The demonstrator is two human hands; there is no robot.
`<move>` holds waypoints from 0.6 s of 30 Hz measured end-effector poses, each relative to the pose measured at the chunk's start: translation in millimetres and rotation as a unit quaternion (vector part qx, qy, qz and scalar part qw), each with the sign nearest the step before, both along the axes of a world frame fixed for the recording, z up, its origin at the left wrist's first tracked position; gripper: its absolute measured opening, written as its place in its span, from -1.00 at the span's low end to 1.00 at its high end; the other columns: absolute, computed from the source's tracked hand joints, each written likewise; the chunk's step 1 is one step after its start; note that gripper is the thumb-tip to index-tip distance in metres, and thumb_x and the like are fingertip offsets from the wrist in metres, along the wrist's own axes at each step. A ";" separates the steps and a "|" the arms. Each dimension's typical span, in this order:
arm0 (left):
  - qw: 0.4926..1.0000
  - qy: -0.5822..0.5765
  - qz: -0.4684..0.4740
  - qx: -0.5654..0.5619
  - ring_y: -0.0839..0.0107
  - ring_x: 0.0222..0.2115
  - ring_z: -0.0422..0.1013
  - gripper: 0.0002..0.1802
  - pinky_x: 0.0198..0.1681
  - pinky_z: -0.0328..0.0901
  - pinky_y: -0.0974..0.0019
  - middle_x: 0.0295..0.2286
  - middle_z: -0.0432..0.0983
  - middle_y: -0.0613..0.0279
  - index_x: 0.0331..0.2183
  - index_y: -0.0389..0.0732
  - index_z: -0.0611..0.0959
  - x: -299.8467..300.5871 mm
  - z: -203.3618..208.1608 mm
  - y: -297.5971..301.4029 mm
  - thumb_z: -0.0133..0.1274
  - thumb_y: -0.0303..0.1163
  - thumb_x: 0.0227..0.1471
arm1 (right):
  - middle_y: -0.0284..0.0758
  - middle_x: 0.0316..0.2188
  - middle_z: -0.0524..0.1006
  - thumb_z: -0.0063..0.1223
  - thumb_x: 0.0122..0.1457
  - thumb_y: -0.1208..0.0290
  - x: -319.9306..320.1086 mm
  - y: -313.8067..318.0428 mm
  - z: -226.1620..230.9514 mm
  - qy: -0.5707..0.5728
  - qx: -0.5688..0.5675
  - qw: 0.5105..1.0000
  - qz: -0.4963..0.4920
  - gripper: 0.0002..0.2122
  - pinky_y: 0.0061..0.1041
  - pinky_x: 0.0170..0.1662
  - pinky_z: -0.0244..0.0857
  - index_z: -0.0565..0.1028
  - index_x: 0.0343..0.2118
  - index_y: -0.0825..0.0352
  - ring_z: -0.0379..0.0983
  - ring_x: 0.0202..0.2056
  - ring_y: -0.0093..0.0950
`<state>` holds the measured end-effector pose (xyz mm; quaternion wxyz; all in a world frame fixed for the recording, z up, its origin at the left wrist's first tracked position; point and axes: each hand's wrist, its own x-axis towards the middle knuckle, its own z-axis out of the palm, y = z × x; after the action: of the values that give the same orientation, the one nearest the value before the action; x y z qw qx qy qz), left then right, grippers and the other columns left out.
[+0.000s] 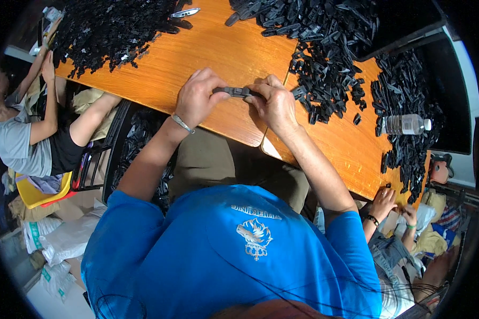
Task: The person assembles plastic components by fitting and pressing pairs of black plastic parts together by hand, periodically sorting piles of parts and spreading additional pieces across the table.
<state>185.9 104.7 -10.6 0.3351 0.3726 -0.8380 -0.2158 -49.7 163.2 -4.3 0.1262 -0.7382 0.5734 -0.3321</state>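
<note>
A slim black plastic part with a raised middle is held level above the near edge of the wooden table. My left hand pinches its left end between thumb and fingers. At its right end, my right hand has thumb and fingertips closed on it. Both ends are partly covered by my fingers, and I cannot tell whether it is one piece or two joined. Closest to my right hand is a heap of short black plastic pieces.
Small black parts are heaped far left, near a white-handled tool. Longer black pieces lie far right. A clear bottle rests on more parts. One person sits left; another person's hands work lower right.
</note>
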 end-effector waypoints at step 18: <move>1.000 0.023 0.007 0.012 0.10 -0.27 0.52 -0.77 -0.19 0.41 0.13 -0.35 0.54 0.10 -0.34 -0.31 0.70 -8.0 -3.5 -1.2 0.41 -0.50 -0.09 | -0.24 -0.30 0.57 0.42 -0.02 0.48 14.2 -34.6 -2.7 0.009 -0.030 0.996 0.089 -0.80 -0.22 -0.28 0.50 0.69 -0.29 0.30 0.60 -0.29 -0.12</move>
<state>178.0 103.5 -14.1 0.3511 0.3770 -0.8251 -0.2318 -35.5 128.6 -6.9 0.1275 -0.7925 0.4965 -0.3303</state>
